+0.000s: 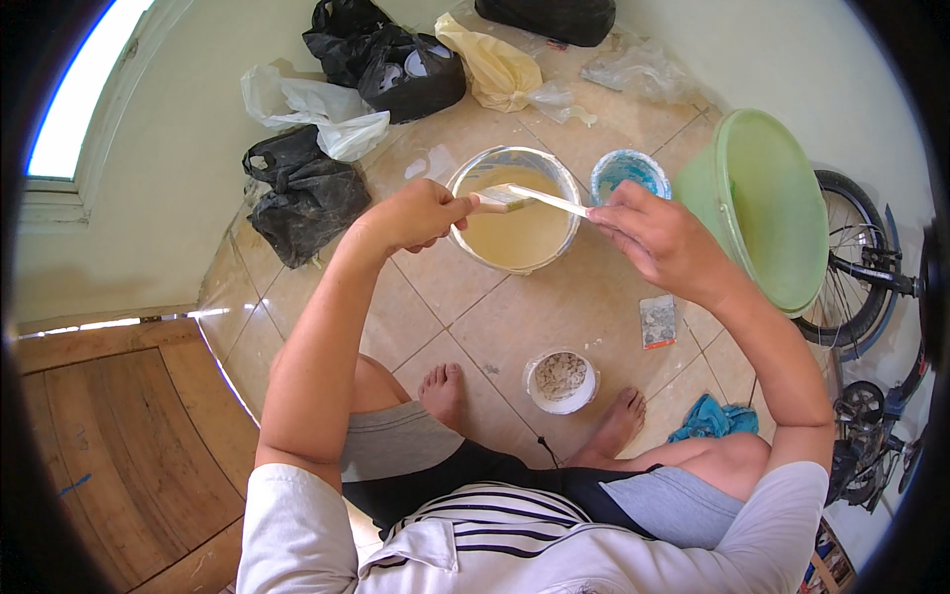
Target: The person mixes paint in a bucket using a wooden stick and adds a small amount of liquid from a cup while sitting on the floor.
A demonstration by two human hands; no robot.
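Note:
My left hand (pixel 424 216) grips a paintbrush (pixel 503 201) by its handle, above the open bucket of cream paint (pixel 576 220). From the other side, my right hand (pixel 648 236) is closed on the end of a thin white stick (pixel 556 202). The stick's far end meets or overlaps the brush head; whether they touch, I cannot tell. Both tools look coated with pale paint. Close behind my right hand stands a small tub (pixel 630 170) with blue and white paint smears inside.
A small white pot (pixel 562 382) with lumpy grey stuff stands between my feet. A sanding-type sheet or packet (pixel 658 322) and a blue cloth (pixel 714 418) lie rightward. A green basin (pixel 767 213) leans near a bicycle (pixel 853 257). Plastic bags (pixel 297 203) line the back left; a wooden door (pixel 129 445) is left.

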